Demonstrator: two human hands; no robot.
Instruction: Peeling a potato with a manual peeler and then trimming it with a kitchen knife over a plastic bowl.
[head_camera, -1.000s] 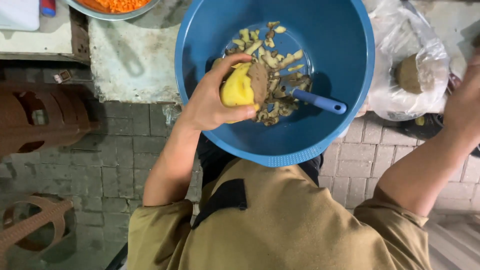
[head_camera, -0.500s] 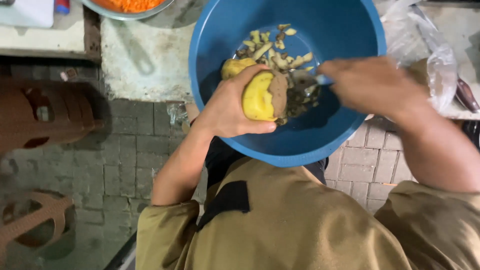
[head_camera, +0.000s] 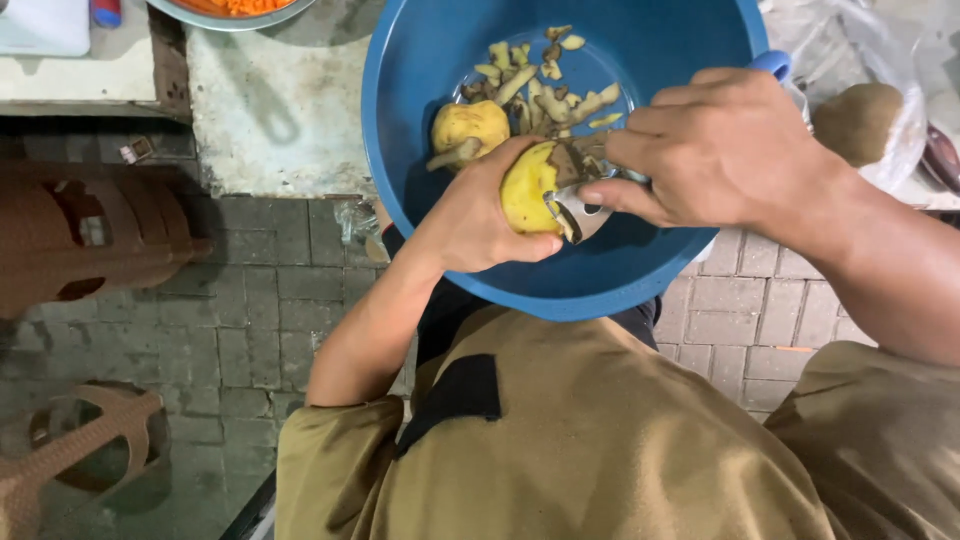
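Note:
My left hand (head_camera: 478, 222) grips a half-peeled yellow potato (head_camera: 530, 185) over a big blue bowl (head_camera: 440, 60). My right hand (head_camera: 715, 150) holds a peeler (head_camera: 582, 210) with its metal blade pressed against the potato's brown, unpeeled side. Inside the bowl lie a fully peeled potato (head_camera: 468, 128) and several strips of peel (head_camera: 545, 85). The bowl rests on my lap, above my olive-brown clothing.
A clear plastic bag (head_camera: 880, 100) with an unpeeled brown potato (head_camera: 858, 122) lies at the right. A grey bowl of orange shreds (head_camera: 235, 8) stands at the top on a concrete ledge (head_camera: 270, 110). Brown plastic stools (head_camera: 90, 235) stand on the paved floor at left.
My right hand came in from the right edge, took up the peeler from the bowl and set it against the potato. A second, peeled potato now shows in the bowl.

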